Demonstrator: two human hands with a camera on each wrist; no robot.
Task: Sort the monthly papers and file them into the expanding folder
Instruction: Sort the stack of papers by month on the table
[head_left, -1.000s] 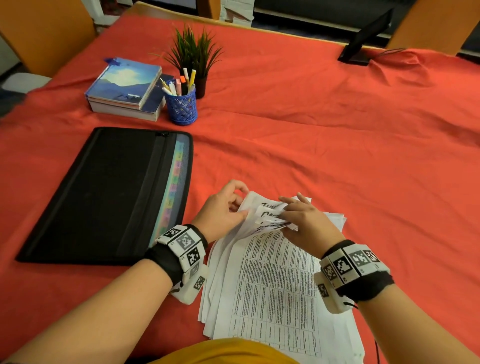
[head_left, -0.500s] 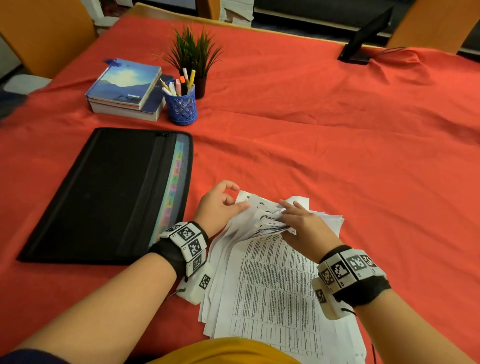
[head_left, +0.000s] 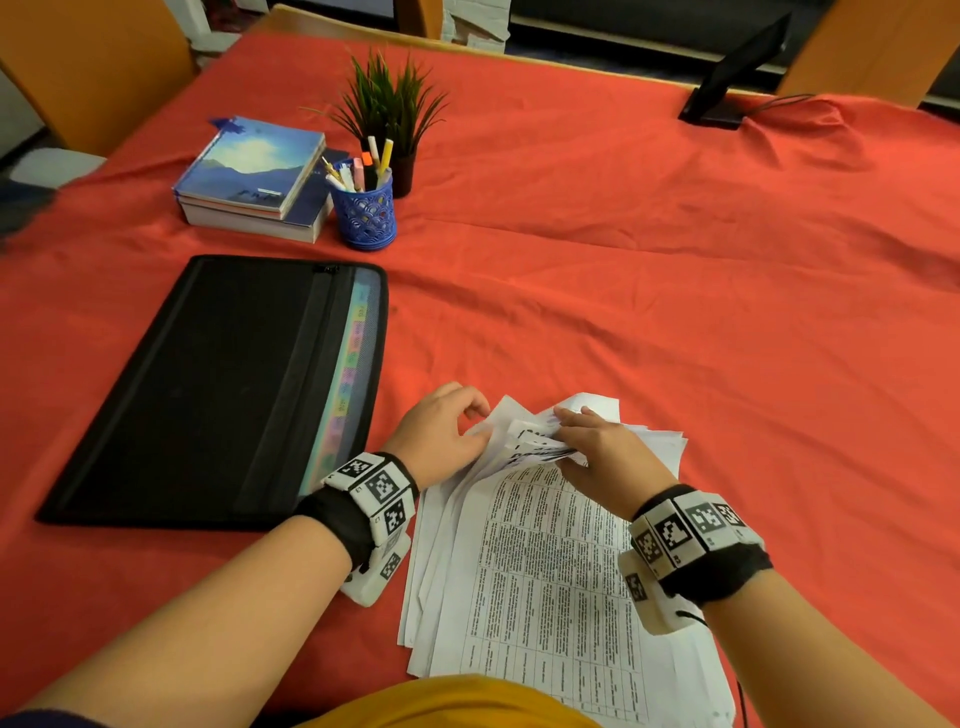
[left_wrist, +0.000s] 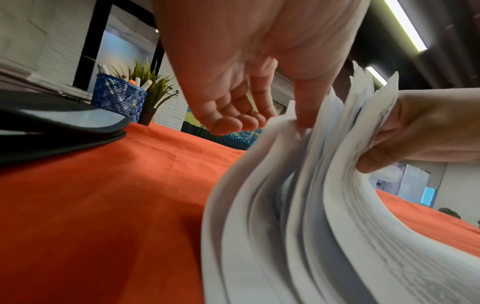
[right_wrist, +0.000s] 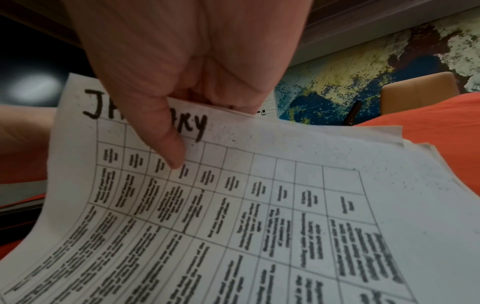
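Note:
A stack of printed white papers (head_left: 545, 561) lies on the red cloth in front of me, its far ends lifted and fanned. My left hand (head_left: 452, 431) holds the fan's left corner: its thumb (left_wrist: 303, 115) sits between raised sheets, the curled index fingertip on the other side of a few. My right hand (head_left: 597, 452) pinches the upper sheets, thumb (right_wrist: 168, 148) on a table page headed with a handwritten month (right_wrist: 145, 117). The black expanding folder (head_left: 208, 395) lies flat to the left, its coloured tabs (head_left: 353, 353) showing along the right edge.
Behind the folder stand two stacked books (head_left: 254, 176), a blue pen cup (head_left: 363, 213) and a small potted plant (head_left: 389, 114). A black stand (head_left: 727, 78) sits at the far right edge. Orange chairs (head_left: 78, 62) flank the table.
Both hands have shifted slightly toward me while leafing through the stack. The left thumb has moved deeper among the raised sheet ends, which stand fanned more upright.

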